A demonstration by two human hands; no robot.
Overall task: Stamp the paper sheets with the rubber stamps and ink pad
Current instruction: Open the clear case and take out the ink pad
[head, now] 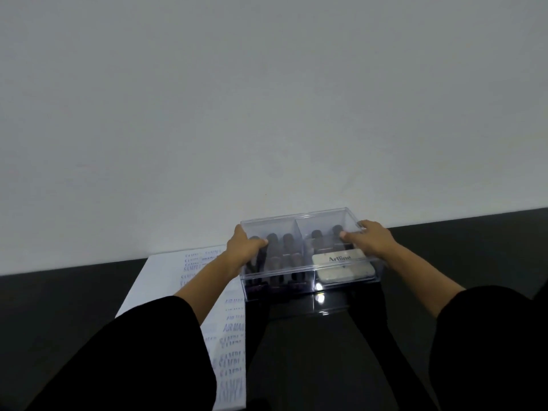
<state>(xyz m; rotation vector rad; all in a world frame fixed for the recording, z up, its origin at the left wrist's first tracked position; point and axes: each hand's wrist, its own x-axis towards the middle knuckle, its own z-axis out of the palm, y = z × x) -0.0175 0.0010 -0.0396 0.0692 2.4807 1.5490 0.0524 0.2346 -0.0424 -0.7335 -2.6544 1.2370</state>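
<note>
Between both hands' closed grip, left hand (243,247) and right hand (366,237), the clear stamp box (308,256) beside stamped paper (231,318).

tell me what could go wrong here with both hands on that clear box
The clear box is gripped only at its ends by the left hand and right hand; smooth walls could slip. If it tips, the loose rubber stamps and ink pad may tumble. Its left edge overlaps the stamped paper sheet, which could be dragged or smudged.
</note>
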